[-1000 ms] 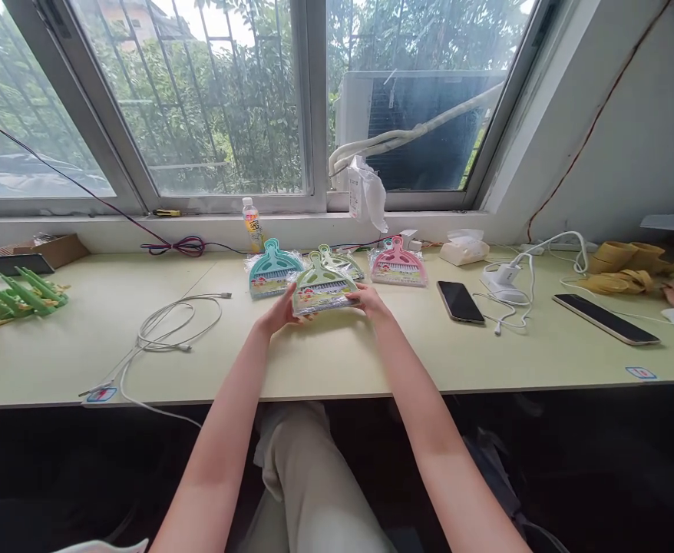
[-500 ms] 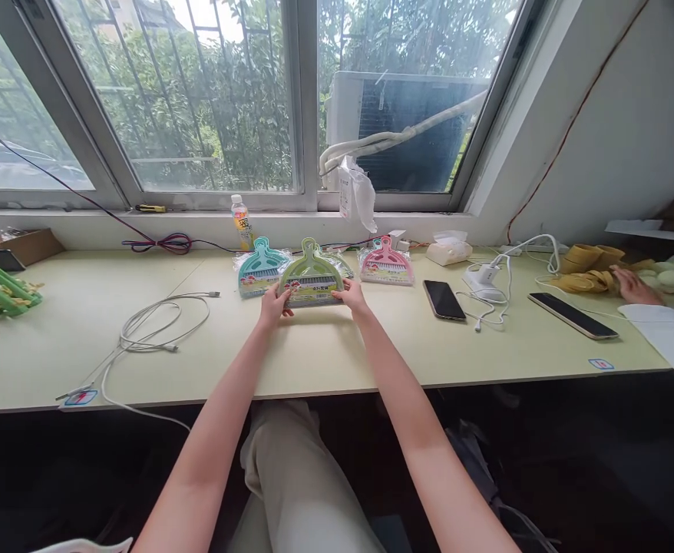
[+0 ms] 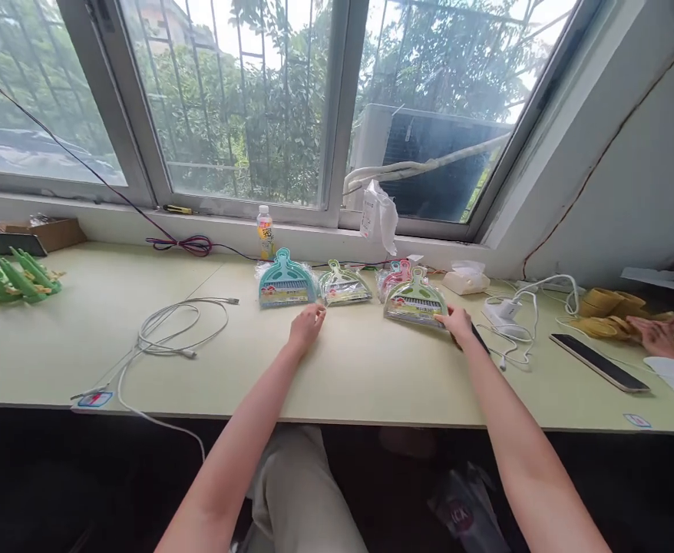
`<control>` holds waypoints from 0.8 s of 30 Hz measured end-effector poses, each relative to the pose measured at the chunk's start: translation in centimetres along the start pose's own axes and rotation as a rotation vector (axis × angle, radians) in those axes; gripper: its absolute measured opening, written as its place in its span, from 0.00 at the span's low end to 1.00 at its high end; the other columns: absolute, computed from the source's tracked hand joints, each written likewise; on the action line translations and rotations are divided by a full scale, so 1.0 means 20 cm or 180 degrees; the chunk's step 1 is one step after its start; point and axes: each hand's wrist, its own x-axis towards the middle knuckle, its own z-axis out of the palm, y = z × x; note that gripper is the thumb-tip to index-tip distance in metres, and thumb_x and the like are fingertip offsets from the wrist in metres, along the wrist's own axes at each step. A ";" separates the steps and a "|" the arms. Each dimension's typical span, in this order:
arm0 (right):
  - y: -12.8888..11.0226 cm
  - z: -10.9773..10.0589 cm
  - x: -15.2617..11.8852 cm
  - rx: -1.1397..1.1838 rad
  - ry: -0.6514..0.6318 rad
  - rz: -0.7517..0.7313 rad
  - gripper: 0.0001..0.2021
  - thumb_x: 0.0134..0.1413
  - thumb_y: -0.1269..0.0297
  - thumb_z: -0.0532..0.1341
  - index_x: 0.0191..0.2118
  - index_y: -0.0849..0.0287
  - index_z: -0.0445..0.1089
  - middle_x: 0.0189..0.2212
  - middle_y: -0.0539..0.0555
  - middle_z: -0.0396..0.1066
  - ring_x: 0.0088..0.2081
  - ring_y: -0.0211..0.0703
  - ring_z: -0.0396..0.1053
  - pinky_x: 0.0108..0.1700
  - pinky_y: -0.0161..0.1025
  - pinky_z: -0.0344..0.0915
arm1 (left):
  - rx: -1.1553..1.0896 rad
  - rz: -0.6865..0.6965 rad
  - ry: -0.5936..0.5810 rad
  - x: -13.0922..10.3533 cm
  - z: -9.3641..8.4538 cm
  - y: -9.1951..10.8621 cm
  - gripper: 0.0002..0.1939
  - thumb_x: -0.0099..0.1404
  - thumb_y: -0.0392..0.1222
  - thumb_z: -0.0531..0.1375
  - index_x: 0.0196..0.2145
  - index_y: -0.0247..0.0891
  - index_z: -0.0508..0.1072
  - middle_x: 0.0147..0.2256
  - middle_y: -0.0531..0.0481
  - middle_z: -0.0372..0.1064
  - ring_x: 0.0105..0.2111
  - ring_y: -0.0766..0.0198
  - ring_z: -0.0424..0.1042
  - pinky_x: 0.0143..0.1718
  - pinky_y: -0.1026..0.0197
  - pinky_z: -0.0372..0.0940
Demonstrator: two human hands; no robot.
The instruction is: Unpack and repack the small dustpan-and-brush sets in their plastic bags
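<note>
My right hand (image 3: 457,322) grips the lower right corner of a green dustpan-and-brush set (image 3: 415,301), wrapped in clear plastic and tilted up in front of a pink dustpan set (image 3: 393,275). A little teal also shows behind it. My left hand (image 3: 305,326) is at the table, its fingers drawn together near the lower edges of a teal dustpan set (image 3: 286,283) and a second green dustpan set (image 3: 344,284). Whether it pinches any wrapping cannot be made out. A phone (image 3: 480,338) is mostly hidden behind my right hand.
A drink bottle (image 3: 265,234) stands by the window. Left lie a coiled white cable (image 3: 167,326) and green plush pieces (image 3: 11,278). At right are a tissue pack (image 3: 466,278), white chargers (image 3: 507,311), another phone (image 3: 599,362) and a co-worker's hands (image 3: 662,336).
My left hand has let go of the green dustpan set. My right hand has carried it rightward, in front of the pink set. The second green set is now uncovered, and the view has shifted.
</note>
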 end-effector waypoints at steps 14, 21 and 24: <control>-0.42 0.46 -0.14 -0.0257 0.1341 -0.1424 0.20 0.67 0.61 0.55 0.61 0.55 0.65 0.65 0.68 0.60 0.67 0.59 0.53 0.64 0.63 0.49 | 0.0329 0.0108 -0.0268 0.02 0.01 -0.02 0.14 0.72 0.37 0.52 0.43 0.40 0.78 0.48 0.45 0.75 0.46 0.55 0.75 0.46 0.57 0.65; -0.88 0.61 -0.49 -0.0776 -0.1067 -0.2576 0.20 0.70 0.59 0.52 0.63 0.53 0.67 0.64 0.62 0.66 0.66 0.57 0.60 0.68 0.66 0.43 | 0.0263 -0.0034 -0.0101 0.02 -0.01 -0.03 0.13 0.71 0.36 0.52 0.42 0.42 0.77 0.48 0.47 0.77 0.51 0.55 0.73 0.48 0.58 0.65; -0.93 0.58 -0.58 -0.0777 -0.1041 -0.2581 0.16 0.69 0.64 0.55 0.57 0.55 0.73 0.55 0.61 0.75 0.57 0.54 0.69 0.69 0.61 0.44 | 0.0288 -0.0389 0.0168 0.03 -0.03 -0.04 0.13 0.72 0.37 0.51 0.42 0.41 0.77 0.50 0.44 0.77 0.50 0.53 0.74 0.48 0.57 0.65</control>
